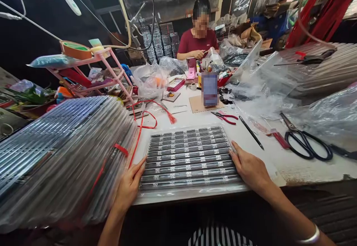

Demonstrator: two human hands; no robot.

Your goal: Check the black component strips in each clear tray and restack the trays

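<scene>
A clear plastic pack (189, 160) with several dark rows, each marked by pale patterned patches, lies on the white table in front of me. What the rows are made of I cannot make out. My left hand (131, 184) grips its left edge, fingers along the side. At the opposite edge, my right hand (249, 168) holds the pack with the thumb on top and the other fingers partly hidden. Close by my left hand stands a tall stack of similar clear packs (69, 153), with a red ribbon (136, 142) trailing beside it.
Red-handled pliers (227, 117), a black pen (251, 132) and large black scissors (305, 142) lie to the right. A phone (210, 89) stands behind the pack. Across the table sits a person (198, 39) in a red shirt. A pink rack (97, 71) is at left, plastic bags (259, 86) at right.
</scene>
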